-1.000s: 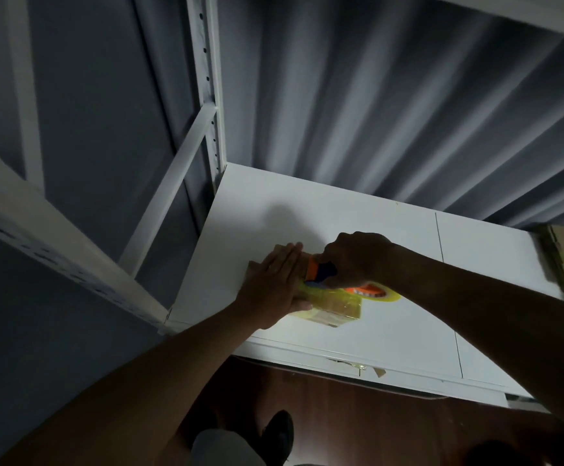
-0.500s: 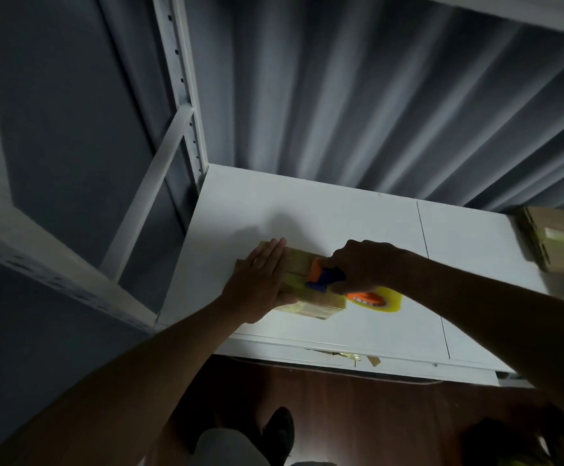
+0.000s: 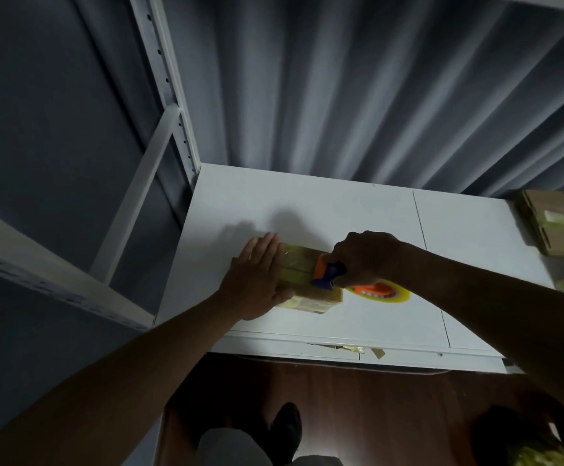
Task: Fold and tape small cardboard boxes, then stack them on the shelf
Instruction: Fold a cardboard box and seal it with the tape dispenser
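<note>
A small cardboard box point(image 3: 302, 280) lies on the white shelf board point(image 3: 358, 210), near its front left part, with shiny tape already across its top. The left hand point(image 3: 257, 277) lies flat on the box's left end, its fingers point(image 3: 267, 245) straight and close together, pressing down on the cardboard, while the thumb reaches along the box's near side. The right hand point(image 3: 364, 257) grips the tape dispenser point(image 3: 331, 272), its fingers curled tight round the handle; the dispenser's orange and blue head sits on top of the box toward its right end. The dispenser's roll of yellowish tape point(image 3: 379, 292), with an orange core, hangs just off the box's right edge, close above the shelf board.

At the far right of the board stands a stack of finished boxes point(image 3: 563, 223), well apart from the one being taped and partly cut off by the frame edge. The white slotted upright point(image 3: 166, 82) of the shelf rises at the board's rear left corner, with a diagonal brace below it. Grey pleated curtains point(image 3: 358, 89) hang behind the shelf. Below the board, dark brown floor point(image 3: 358, 398) shows, and the person's dark shoe point(image 3: 285, 428) stands on it.
</note>
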